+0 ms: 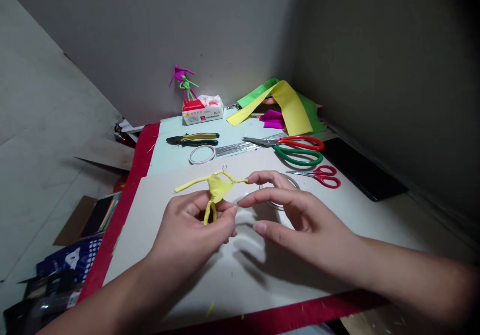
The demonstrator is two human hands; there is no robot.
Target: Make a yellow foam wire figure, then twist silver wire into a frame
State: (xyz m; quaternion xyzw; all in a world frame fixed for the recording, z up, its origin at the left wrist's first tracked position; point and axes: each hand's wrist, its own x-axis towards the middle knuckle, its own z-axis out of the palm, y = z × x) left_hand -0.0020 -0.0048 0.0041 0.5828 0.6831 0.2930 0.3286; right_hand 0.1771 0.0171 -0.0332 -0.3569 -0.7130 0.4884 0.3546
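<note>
My left hand [187, 232] pinches a small yellow paper-wrapped wire figure [219, 189] by its lower body, above the table. The figure's bent legs hang between thumb and fingers, and a bare wire loop sticks up at its head end. One yellow arm stretches out to the left; the other is bent and points right. Beside it, my right hand [315, 217] has its thumb and fingers apart, with one fingertip at or very near the tip of the figure's right-pointing arm. A wire coil [296, 180] lies partly hidden behind my right hand.
Pliers [193, 139], a white tape roll [202, 155], straight wires [236, 148], large scissors [296, 147], small red scissors [324, 176] and a black phone-like slab [362, 167] lie beyond my hands. Yellow paper [290, 107] and a tissue box [203, 112] with two figures [184, 82] stand behind.
</note>
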